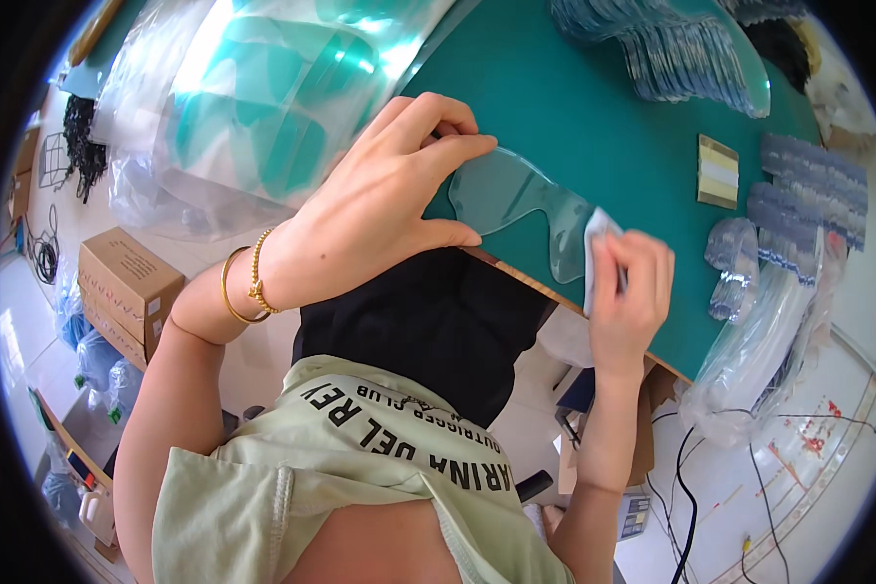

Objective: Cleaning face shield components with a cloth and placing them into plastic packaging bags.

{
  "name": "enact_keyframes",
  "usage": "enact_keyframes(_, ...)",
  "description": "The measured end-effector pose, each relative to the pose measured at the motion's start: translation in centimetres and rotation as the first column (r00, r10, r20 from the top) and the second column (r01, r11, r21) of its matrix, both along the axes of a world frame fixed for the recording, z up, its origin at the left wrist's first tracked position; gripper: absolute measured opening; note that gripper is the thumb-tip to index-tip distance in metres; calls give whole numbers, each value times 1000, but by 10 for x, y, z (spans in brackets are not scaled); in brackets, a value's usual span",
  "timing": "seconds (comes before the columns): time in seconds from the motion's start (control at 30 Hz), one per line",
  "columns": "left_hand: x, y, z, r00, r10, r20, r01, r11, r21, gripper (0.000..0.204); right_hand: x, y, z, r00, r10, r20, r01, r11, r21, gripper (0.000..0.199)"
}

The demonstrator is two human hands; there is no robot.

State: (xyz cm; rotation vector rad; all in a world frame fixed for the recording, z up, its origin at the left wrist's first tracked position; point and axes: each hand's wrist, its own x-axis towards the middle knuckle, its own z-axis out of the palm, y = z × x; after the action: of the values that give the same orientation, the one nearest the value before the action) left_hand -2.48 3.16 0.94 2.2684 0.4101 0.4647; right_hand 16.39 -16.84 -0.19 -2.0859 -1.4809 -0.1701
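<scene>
A clear, curved plastic goggle lens (511, 195) with a nose notch is held above the near edge of the green table (555, 117). My left hand (370, 195) has its thumb and forefinger closed on the lens's left end, at opposite edges. At the other end, my right hand (633, 292) pinches a folded white cloth (602, 234) against the lens rim. The right fingers are slightly smeared by motion. How far the cloth wraps behind the lens is hidden.
Large clear plastic sheeting (253, 107) covers the table's left side. Stacked clear lenses (676, 58) stand at the far right, with more stacks (813, 195) nearer. A small yellowish block (717, 172) lies beside them. A cardboard box (131, 287) and cables (691, 506) are on the floor.
</scene>
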Motion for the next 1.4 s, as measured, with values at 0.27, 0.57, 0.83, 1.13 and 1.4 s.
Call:
enact_keyframes(0.27, -5, -1, 5, 999, -49, -12, 49, 998, 46, 66, -18, 28, 5, 994, 107, 18, -108, 994, 21, 12)
enact_keyframes(0.57, -54, 7, 30, 978, 44, 202, -30, 997, -72, 61, 36, -40, 22, 952, -292, 88, 301, 945, -128, 13)
enact_keyframes(0.83, -167, 111, 27, 739, 647, -190, -674, 720, -168, 56, -1, 37, 65, 971, -102, 218, 102, 995, 10, 14)
enact_keyframes(1.13, -168, 122, 26, 872, 458, -172, -483, 750, -452, 41, -119, 201, 76, 826, 545, -141, -552, 834, -11, 29)
enact_keyframes(1.4, -166, 121, 19, 871, 476, -123, -467, 723, -508, 31, -148, 227, 31, 802, 597, 20, -593, 799, -100, 70)
